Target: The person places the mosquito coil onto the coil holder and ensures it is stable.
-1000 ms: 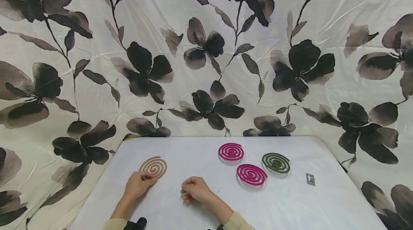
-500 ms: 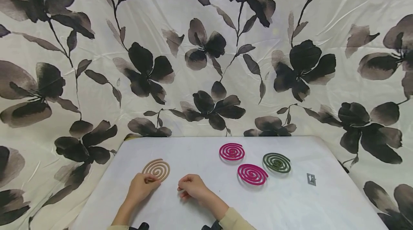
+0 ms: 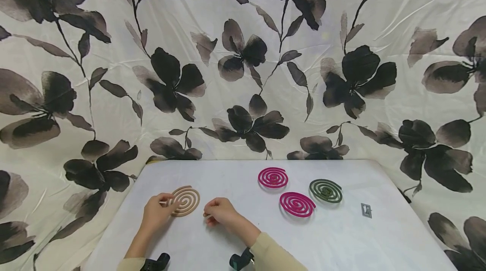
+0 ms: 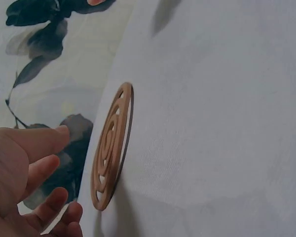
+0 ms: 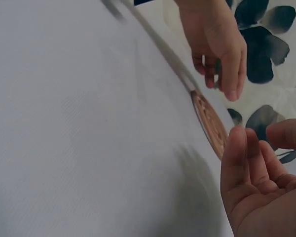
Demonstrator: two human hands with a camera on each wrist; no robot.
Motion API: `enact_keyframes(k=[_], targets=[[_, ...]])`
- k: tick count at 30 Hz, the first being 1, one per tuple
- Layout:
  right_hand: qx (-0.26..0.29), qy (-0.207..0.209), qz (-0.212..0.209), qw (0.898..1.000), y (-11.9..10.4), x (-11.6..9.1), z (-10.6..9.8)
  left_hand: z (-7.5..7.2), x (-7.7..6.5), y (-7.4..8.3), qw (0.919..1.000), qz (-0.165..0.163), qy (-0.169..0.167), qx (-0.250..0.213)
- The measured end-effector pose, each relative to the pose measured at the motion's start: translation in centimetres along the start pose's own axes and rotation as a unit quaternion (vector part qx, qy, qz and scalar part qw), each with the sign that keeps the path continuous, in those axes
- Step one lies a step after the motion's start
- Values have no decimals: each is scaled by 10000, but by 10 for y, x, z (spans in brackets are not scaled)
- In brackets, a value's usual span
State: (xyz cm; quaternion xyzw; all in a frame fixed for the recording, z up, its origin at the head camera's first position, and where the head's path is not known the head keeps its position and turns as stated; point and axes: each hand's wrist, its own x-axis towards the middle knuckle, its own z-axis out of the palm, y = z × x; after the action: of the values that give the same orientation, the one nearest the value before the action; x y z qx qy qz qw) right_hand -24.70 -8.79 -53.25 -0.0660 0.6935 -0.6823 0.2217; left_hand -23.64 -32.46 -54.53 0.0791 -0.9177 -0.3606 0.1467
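Note:
A tan mosquito coil [image 3: 184, 201] lies flat at the left of the white table. My left hand [image 3: 155, 211] hovers at its left edge, overlapping it in the head view. Seen from the left wrist, thumb and fingers [image 4: 50, 170] stand apart with nothing between them, beside the coil [image 4: 119, 143]. Right of the coil is my right hand [image 3: 223, 212], its fingers loosely bent. In the right wrist view no object shows between this hand's thumb and fingers [image 5: 235, 158], which hide part of the coil.
Two magenta coils [image 3: 273, 177] and a dark green coil [image 3: 325, 191] lie right of centre on the white table [image 3: 235, 178]. A small metal coil stand [image 3: 366, 210] lies farther right. Floral cloth [image 3: 243, 72] hangs behind the table.
The tan coil shifted slightly right while my left hand held its edge. That hand has since let go and moved up and left. My right hand has moved a little left toward the coil.

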Motion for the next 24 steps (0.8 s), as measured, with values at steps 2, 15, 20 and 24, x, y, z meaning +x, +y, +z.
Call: enact_keyframes(k=[2, 15, 20, 24], targets=[[-17, 34, 59, 10000, -1, 5, 3, -3, 2, -3, 9999, -82, -102, -1], [76, 554, 326, 9979, -13, 26, 21, -12, 17, -18, 9967, -571, -579, -13], [280, 474, 295, 9980, -10, 30, 20, -10, 21, -21, 9961, -562, -683, -21], [474, 208, 207, 9984, -6, 32, 18, -8, 23, -21, 9954, -571, -770, -31]])
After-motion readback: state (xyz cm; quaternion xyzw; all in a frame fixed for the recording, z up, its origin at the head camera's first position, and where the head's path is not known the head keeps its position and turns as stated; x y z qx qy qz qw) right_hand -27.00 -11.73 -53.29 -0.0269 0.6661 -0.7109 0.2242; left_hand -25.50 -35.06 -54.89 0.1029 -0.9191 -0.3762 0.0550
